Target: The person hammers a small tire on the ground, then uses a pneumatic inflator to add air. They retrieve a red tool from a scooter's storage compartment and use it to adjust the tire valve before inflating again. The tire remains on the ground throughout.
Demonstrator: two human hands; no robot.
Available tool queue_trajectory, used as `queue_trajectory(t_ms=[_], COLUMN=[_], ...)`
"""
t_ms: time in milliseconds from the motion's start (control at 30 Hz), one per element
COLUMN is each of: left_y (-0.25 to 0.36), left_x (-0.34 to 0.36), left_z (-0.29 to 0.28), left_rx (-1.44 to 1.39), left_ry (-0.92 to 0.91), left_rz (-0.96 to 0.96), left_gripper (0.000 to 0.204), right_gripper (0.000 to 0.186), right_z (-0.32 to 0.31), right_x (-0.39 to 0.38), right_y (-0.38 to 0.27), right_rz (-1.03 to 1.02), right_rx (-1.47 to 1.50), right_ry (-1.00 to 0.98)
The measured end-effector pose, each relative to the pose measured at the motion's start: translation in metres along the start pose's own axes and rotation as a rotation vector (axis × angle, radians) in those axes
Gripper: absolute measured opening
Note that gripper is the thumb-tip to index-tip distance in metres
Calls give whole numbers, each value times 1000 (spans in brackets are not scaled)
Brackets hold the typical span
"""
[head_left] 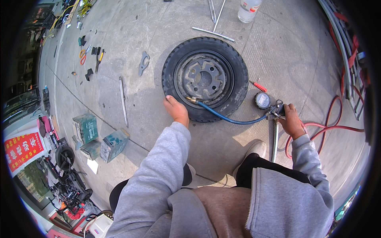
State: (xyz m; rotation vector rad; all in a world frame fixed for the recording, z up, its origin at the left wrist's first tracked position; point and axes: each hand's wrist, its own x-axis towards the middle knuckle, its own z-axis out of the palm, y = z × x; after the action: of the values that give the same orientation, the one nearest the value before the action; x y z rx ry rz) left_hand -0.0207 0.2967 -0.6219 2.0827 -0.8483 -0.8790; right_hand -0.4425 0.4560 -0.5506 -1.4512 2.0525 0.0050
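Note:
A black tyre (236, 65) on a dark steel rim (204, 79) lies flat on the concrete in front of me. My left hand (177, 111) rests against its lower left edge, fingers laid along the rubber and nothing held. My right hand (292, 122) is wrapped around the handle of a tyre inflator gun (276, 110) with a round dial gauge (262, 100). From the gun a blue hose (230, 119) runs across the tyre to a brass chuck (193, 99) at the rim, by the valve's place. The valve itself is too small to make out.
A red-handled screwdriver (259, 86) lies right of the tyre. Red air hose (326, 123) loops at the right, beside a metal frame (345, 55). Leftward are a steel lever (124, 101), a flat grey tool (143, 63), scissors (83, 56) and green boxes (85, 126). A bottle (249, 12) stands beyond.

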Motion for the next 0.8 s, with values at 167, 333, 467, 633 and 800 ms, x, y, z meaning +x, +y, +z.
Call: queue_trajectory(t_ms=[167,333,467,633,800], left_y=[3,5,4,4,8], left_x=[-1,-3,-3,-3,-5], left_z=[0,0,5,5,4], left_rx=[-6,-3,-42,-39,-100], left_ry=[-5,1,96,88,52], left_rz=[-9,-24,34,29,-15], left_gripper=[60,61,55,54,55], right_gripper=[63,65,68,72,69], right_z=[1,1,2,1,-1], right_x=[0,0,0,-3,-4], right_y=[1,2,1,-3,-7], right_rz=[-4,12,10,-14,-3], right_rx=[-11,-37,-27,-24,-39], right_ry=[-2,-11,-7,36,25])
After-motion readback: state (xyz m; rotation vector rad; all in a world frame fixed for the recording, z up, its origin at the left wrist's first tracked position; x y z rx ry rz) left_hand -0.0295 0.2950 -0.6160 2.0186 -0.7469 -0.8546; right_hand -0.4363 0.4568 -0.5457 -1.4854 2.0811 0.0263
